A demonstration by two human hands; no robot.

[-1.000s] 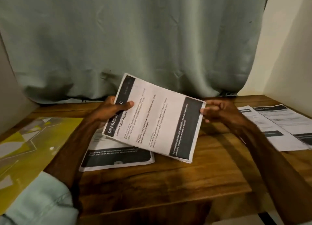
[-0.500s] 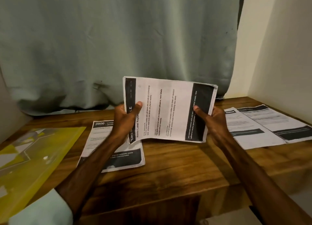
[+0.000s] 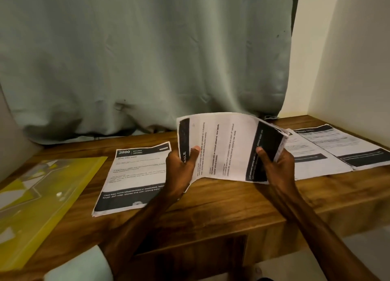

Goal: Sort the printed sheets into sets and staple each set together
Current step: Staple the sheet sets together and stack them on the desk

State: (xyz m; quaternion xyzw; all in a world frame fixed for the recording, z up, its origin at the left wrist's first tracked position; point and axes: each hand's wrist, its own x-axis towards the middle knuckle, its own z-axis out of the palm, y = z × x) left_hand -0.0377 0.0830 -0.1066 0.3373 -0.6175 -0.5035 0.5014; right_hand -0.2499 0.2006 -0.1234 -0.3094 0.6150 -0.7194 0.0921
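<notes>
Both my hands hold a stack of printed sheets (image 3: 228, 147) sideways above the wooden table (image 3: 221, 200). My left hand (image 3: 181, 171) grips its left end, thumb on the dark header band. At the right end my right hand (image 3: 274, 166) grips the stack, thumb on the black footer band; the sheets bow upward and fan slightly at that edge. A second pile of sheets headed "3800" (image 3: 135, 175) lies flat on the table to the left. More printed sheets (image 3: 329, 149) lie side by side at the right. No stapler is in view.
A yellow plastic folder (image 3: 42, 200) lies at the table's left end. A grey-green curtain (image 3: 147, 59) hangs along the back edge. Pale walls (image 3: 348, 59) close the right side. The table's front edge runs below my forearms.
The held stack has moved right and now bows upward between my hands. My right hand, apart from it a second ago, took hold of its right end.
</notes>
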